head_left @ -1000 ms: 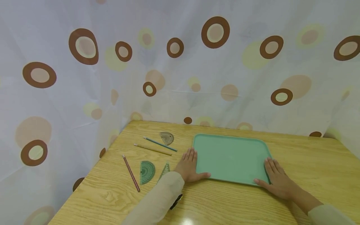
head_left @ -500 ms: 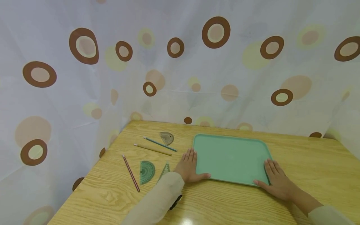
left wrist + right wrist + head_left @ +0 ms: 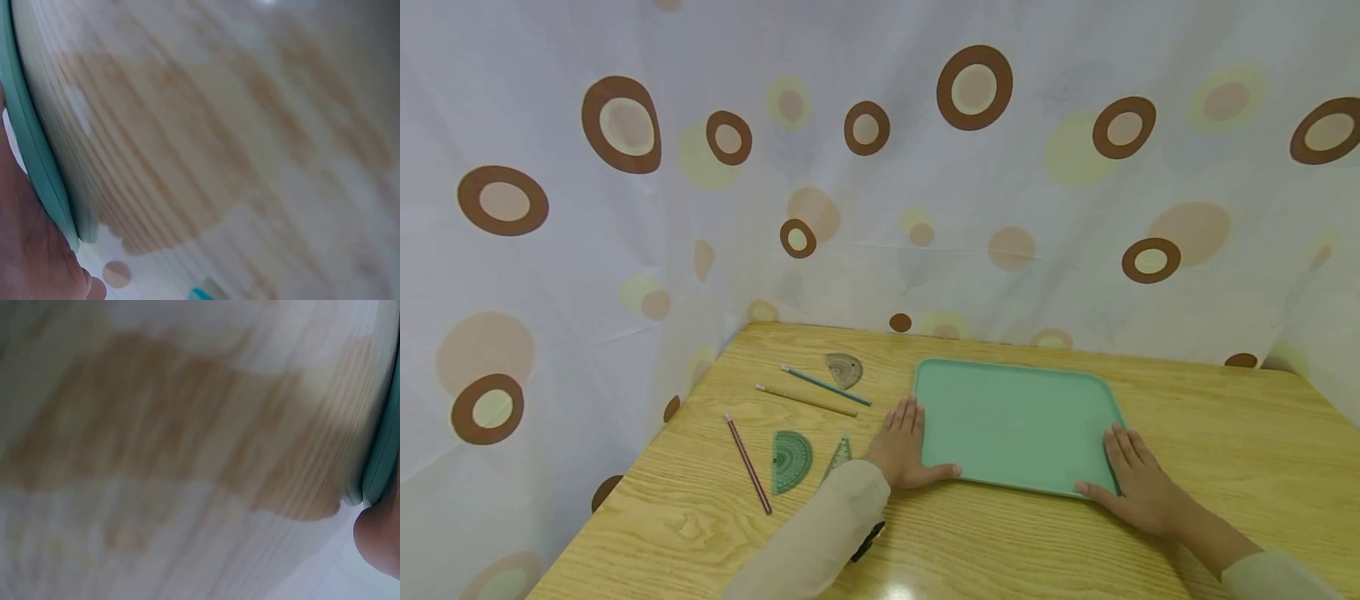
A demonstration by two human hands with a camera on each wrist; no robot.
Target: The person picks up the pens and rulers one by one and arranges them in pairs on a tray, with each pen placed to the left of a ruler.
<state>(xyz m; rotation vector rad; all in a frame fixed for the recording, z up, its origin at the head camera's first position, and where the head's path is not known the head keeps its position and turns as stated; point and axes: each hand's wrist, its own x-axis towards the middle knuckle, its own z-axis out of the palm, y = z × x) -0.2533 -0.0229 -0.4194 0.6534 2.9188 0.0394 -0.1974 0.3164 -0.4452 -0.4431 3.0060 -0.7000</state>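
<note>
A light green rectangular tray lies flat on the wooden table. At its left side rests my left hand, fingers straight along the rim and thumb at the near edge. My right hand touches the opposite side in the same way, thumb at the near right corner. In the left wrist view the tray's rim runs beside part of the left hand. The right wrist view shows the rim and a bit of the right hand.
Left of the tray lie a blue pencil, a yellow pencil and a dark red pencil. A clear protractor, a green protractor and a green set square, partly behind the left sleeve, lie there too. A patterned curtain borders the table.
</note>
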